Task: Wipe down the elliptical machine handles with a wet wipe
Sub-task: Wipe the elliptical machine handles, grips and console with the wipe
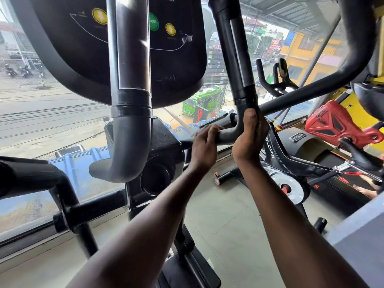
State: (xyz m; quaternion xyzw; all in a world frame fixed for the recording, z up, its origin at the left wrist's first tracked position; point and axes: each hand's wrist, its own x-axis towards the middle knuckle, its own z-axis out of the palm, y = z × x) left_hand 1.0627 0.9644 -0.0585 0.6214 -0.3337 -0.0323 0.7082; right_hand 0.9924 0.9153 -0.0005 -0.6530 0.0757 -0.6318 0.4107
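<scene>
Two bare hands meet at the bend of the right elliptical handle, a black bar that rises from a curved elbow toward the top of the view. The right hand wraps around the elbow from the right side, thumb pointing up along the bar, fingers curled behind it. The left hand grips the short horizontal stretch of the same bar just left of the elbow, fingers curled over the top. The two hands sit just beside each other, each clamped on the handle. Something pale shows at the left fingertips, but I cannot tell whether it is the wet wipe; the wipe itself cannot be made out.

Nearer the middle stands the left handle, a thick grey-and-black tube with a shiny sensor plate, curving down to a rounded end. Behind it hangs the dark console with yellow buttons and a green start button. To the right, on the tiled floor, stands a black exercise bike, with a red machine beyond it. A large window looks onto a street and a green bus.
</scene>
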